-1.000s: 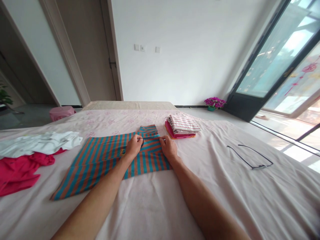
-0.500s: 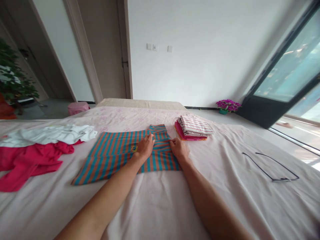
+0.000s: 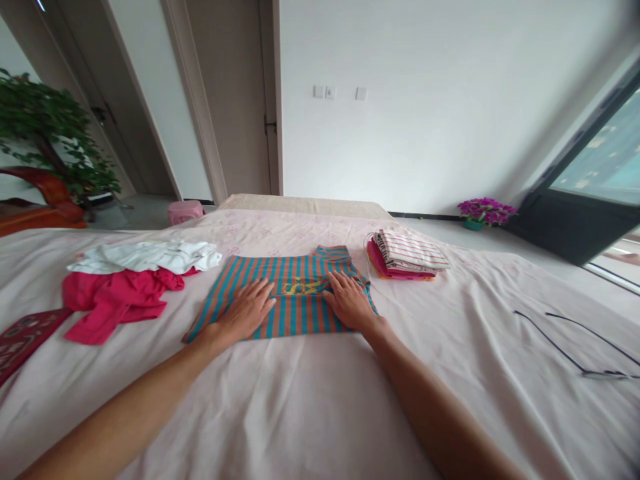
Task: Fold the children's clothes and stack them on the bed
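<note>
A teal and orange striped shirt with a yellow emblem lies spread on the pale pink bed sheet in front of me. My left hand rests flat on the shirt's left part, fingers stretched out. My right hand lies flat on its right part, fingers also extended. Neither hand holds anything.
A folded stack of striped and pink clothes sits right of the shirt. A white garment and a pink one lie crumpled at left, with a dark red patterned cloth beyond. A black wire hanger lies at right.
Both hands let go of the pinched fabric near the collar and now lie flat and apart on the shirt. The left hand slid leftward. The view turned left.
</note>
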